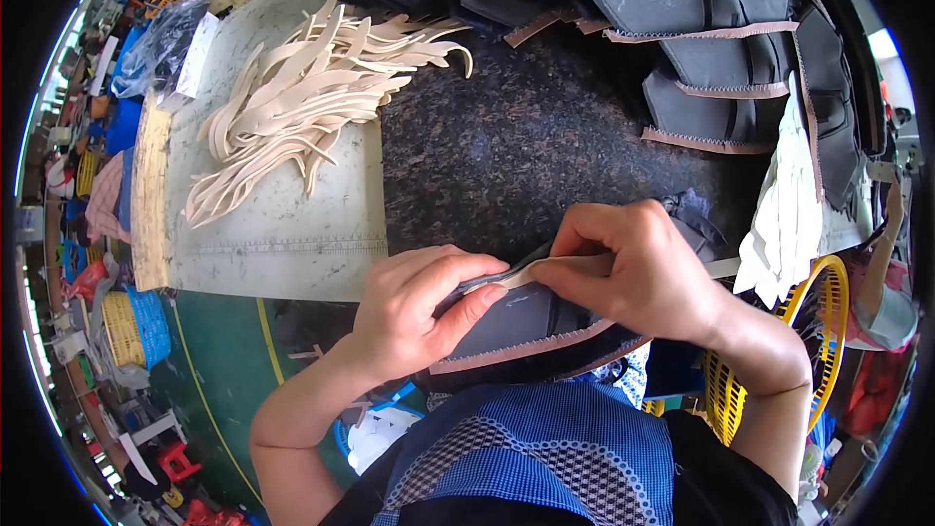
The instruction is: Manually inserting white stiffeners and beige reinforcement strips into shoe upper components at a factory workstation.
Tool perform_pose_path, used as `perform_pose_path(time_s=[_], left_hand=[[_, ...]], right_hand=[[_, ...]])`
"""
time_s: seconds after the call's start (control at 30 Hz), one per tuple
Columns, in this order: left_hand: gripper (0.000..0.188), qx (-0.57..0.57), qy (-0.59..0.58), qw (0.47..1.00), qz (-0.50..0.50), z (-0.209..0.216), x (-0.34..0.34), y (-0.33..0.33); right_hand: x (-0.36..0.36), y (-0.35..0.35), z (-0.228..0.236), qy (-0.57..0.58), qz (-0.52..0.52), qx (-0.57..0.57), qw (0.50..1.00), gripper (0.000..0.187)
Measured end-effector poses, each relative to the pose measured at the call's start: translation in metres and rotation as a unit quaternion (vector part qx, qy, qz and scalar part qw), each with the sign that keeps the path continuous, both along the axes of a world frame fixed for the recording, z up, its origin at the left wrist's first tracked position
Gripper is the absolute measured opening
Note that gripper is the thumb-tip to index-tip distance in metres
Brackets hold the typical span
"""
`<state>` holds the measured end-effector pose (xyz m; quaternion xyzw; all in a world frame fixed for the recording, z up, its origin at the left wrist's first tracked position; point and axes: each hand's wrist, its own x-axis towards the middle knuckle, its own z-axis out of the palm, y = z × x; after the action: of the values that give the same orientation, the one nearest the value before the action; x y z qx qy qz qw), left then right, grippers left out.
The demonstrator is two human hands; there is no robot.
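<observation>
Both hands meet over the table's near edge on a dark grey leather panel (506, 322) with a pinkish-brown zigzag-cut lower border. A beige strip (523, 279) runs along the panel's upper edge. My left hand (414, 304) pinches that edge and the strip between thumb and fingers. To its right my right hand (643, 268) is closed on the beige strip, thumb against curled fingers. Part of the strip is hidden inside the right hand. A heap of similar loose beige strips (307, 88) lies at the far left of the table.
Stacked grey panels (711, 78) lie overlapping at the far right, beside a hanging white cloth (787, 205). A dark mottled board (487, 127) covers the middle of the pale table (282, 244). Yellow baskets (830, 331) stand at the right. A ruler marking runs near the table's front edge.
</observation>
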<state>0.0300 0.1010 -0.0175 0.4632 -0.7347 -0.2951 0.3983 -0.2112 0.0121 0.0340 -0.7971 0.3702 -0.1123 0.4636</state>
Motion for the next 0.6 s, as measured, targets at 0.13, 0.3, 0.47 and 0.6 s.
perform_pose_path(time_s=[0.13, 0.3, 0.47, 0.6], left_hand=[[0.02, -0.034, -0.023, 0.999, 0.017, 0.001, -0.006, 0.001], [0.029, -0.071, -0.104, 0.991, -0.041, 0.007, -0.001, -0.002], [0.087, 0.083, -0.15, 0.984, -0.056, 0.03, -0.03, -0.011], [0.071, 0.105, -0.135, 0.984, -0.052, 0.028, -0.021, -0.021]], right_hand=[[-0.007, 0.003, 0.007, -0.011, -0.07, 0.032, 0.997, 0.02], [-0.013, 0.006, -0.013, -0.062, -0.019, -0.053, 0.996, 0.019], [0.001, 0.026, -0.027, -0.09, 0.013, -0.123, 0.988, 0.02], [-0.018, 0.028, -0.008, -0.071, -0.081, -0.016, 0.994, 0.036]])
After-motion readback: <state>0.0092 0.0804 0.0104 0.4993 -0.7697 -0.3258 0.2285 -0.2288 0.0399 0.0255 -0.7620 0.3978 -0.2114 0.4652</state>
